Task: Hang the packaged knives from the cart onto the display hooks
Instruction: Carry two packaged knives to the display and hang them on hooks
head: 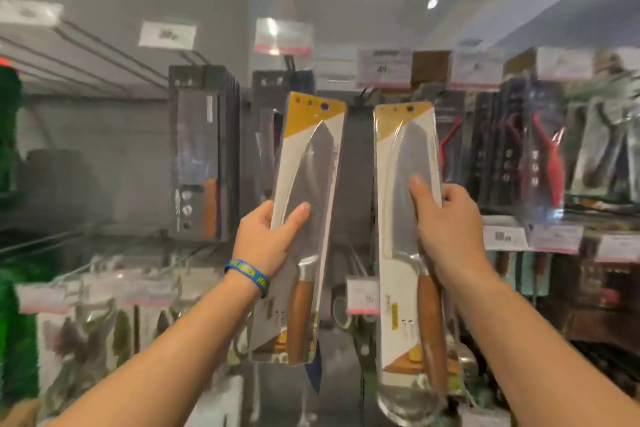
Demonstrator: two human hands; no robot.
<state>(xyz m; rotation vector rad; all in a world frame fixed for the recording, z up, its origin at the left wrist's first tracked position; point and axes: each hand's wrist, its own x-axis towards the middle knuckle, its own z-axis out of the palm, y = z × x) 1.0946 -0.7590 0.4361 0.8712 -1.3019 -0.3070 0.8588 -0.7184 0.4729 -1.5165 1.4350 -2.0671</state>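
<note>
The left hand (pixel 268 239) held one packaged knife (pixel 304 218) up in the middle of the frame. The right hand (pixel 446 229) held another packaged knife (pixel 405 218) just beside it. Both knives stood upright, tips up. Behind them hung dark knife packs (pixel 201 156) and blurry price tags (pixel 384 68).

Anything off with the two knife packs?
Nothing stands out. The left hand grips the left knife pack, the right hand the right knife pack; both upright, hang holes up, packaging seemingly intact. The left pack leans slightly right.
</note>
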